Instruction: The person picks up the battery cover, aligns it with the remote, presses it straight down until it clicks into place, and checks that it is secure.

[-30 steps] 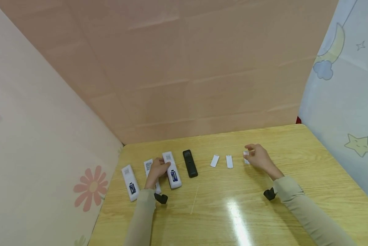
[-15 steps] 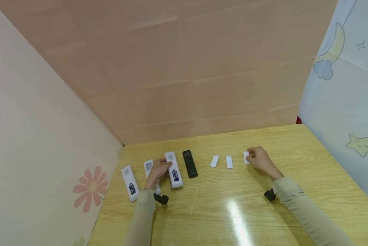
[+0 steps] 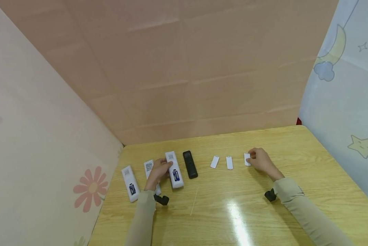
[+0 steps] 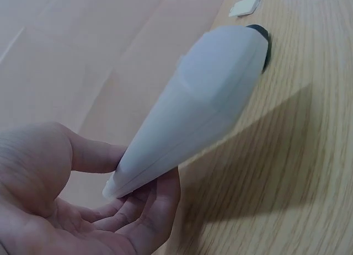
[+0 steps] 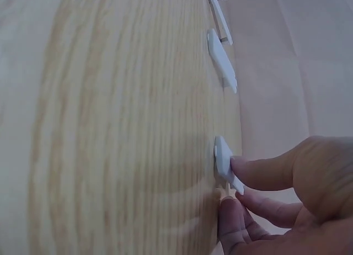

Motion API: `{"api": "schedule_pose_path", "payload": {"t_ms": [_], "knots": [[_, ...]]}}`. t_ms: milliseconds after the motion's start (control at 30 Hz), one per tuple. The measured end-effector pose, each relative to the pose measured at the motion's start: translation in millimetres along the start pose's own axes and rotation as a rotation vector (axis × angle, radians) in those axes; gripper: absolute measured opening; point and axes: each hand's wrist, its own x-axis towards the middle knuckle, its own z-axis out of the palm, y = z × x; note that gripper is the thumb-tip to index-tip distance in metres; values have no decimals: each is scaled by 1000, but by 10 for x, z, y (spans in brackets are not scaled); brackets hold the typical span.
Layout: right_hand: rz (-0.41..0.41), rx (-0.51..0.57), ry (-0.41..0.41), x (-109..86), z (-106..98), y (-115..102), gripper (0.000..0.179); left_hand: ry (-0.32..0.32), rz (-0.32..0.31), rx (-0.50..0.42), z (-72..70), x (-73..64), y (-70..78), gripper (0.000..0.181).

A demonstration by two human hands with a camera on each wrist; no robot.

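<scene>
My left hand grips a white remote control by its side, thumb on the back face. Two blue batteries show in its uncovered compartment. The left wrist view has the remote tilted above the table, casting a shadow. My right hand pinches a white battery cover at its edge, thumb on top and fingers below. Two more battery covers, one slanted and one straighter, lie to its left on the table.
Left of the held remote are another white remote, partly hidden by my left hand, and a far-left one with batteries showing. A black remote lies to the right. A brown backdrop rises behind the wooden table.
The left hand has shifted the white remote slightly right and raised it. The right hand's fingers have drawn together at the right edge of the battery cover, which shows more now.
</scene>
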Motion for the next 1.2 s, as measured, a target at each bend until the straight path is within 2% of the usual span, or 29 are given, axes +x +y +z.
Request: {"api": "schedule_pose_path", "payload": {"t_ms": [333, 567, 867, 1200], "knots": [[-1, 44, 16, 8, -22, 53, 37, 36, -7, 8, 26, 3, 17, 58], [12, 74, 24, -10, -93, 60, 35, 14, 7, -16, 49, 11, 38, 58], [1, 142, 30, -15, -149, 16, 35, -22, 11, -60, 82, 31, 96, 48], [-21, 233, 41, -63, -228, -98, 35, -10, 11, -48, 146, 52, 105, 57]]}}
